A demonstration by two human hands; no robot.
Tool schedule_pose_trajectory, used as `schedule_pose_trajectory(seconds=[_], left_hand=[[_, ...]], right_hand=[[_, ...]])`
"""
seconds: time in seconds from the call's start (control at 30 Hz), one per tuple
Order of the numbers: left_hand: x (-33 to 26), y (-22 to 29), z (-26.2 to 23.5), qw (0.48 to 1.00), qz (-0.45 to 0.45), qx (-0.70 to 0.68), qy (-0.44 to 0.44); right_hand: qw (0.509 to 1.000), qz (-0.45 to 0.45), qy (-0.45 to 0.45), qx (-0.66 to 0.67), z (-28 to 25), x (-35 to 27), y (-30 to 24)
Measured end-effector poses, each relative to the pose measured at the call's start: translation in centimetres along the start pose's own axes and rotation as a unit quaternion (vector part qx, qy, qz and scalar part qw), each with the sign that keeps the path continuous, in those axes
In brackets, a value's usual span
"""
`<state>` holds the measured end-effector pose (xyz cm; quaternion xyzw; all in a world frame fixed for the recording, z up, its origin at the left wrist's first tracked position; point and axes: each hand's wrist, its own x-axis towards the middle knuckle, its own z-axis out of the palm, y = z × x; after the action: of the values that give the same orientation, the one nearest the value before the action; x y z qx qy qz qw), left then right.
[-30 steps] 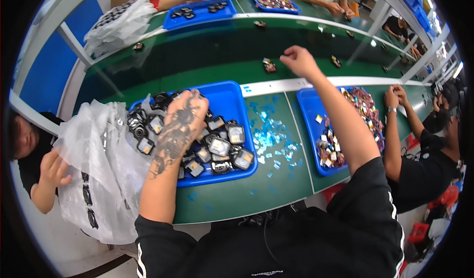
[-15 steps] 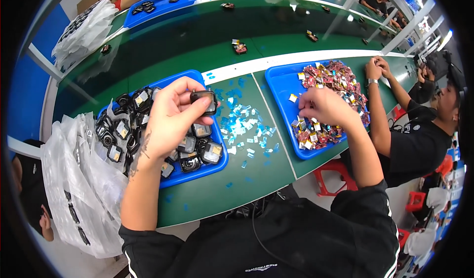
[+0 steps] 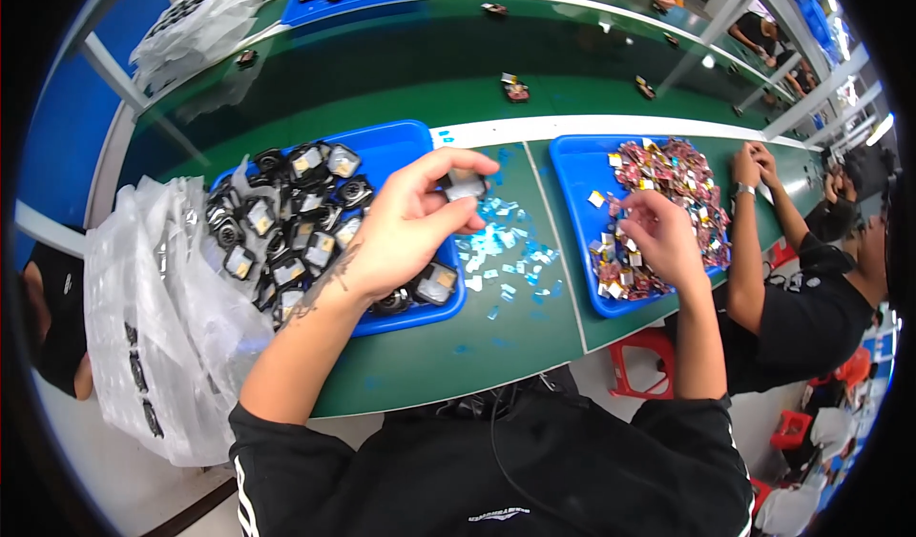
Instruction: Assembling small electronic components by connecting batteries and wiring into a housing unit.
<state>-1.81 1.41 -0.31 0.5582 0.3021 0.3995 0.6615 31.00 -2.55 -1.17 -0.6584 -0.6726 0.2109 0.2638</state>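
My left hand (image 3: 405, 217) grips a black square watch case (image 3: 465, 186) between thumb and fingers, above the right edge of a blue tray (image 3: 450, 309). That tray is heaped with more black watch cases (image 3: 288, 271), some with a silver-grey part showing inside. Over a second blue tray (image 3: 575, 184) at the right, my right hand (image 3: 668, 237) has its fingers curled but apart, with nothing visible between them. Small reddish circuit boards with whitish-yellow parts (image 3: 692, 170) fill this tray; those beneath my palm are hidden.
Small blue and white film pieces (image 3: 506, 251) litter the green table between the trays. Clear plastic bags (image 3: 157, 318) hang at the left edge. Beyond a white rail, a green belt (image 3: 401, 70) carries scattered boards. A co-worker's forearms (image 3: 754, 222) rest at the right.
The view has shifted, so the scene sits further right. My left hand has tilted the watch case. The fingers of my right hand, earlier bunched over the boards, have spread apart.
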Motion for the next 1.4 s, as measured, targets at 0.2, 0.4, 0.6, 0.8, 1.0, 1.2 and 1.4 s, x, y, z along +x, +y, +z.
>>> schedule_pose_trajectory(seconds=[0.2,0.4,0.6,0.8,1.0,1.2,1.4], left_hand=[[0.0,0.1,-0.4,1.0,-0.016,0.016,-0.005],[-0.2,0.4,0.3,0.998,-0.028,0.059,0.005],[-0.8,0.0,2.0,0.982,0.034,0.184,0.003],[-1.2,0.1,2.9,0.951,0.049,0.304,-0.035],[-1.6,-0.3,2.6,0.948,0.121,0.295,-0.009],[-1.7,0.1,2.7,0.935,0.136,0.328,-0.021],[-1.5,0.2,2.4,0.966,0.116,0.228,-0.041]], right_hand=[[0.98,-0.096,-0.051,-0.168,0.5,0.2,1.1],[0.999,-0.014,0.044,0.018,0.8,-0.4,0.3],[0.934,0.006,0.078,0.348,2.4,-1.5,-4.3],[0.916,-0.057,-0.041,0.395,4.4,-1.8,-8.3],[0.882,-0.074,-0.082,0.458,5.2,-1.7,-10.1],[0.856,-0.033,-0.12,0.502,5.2,-1.8,-9.4],[0.787,0.003,-0.214,0.579,5.6,-1.0,-8.4]])
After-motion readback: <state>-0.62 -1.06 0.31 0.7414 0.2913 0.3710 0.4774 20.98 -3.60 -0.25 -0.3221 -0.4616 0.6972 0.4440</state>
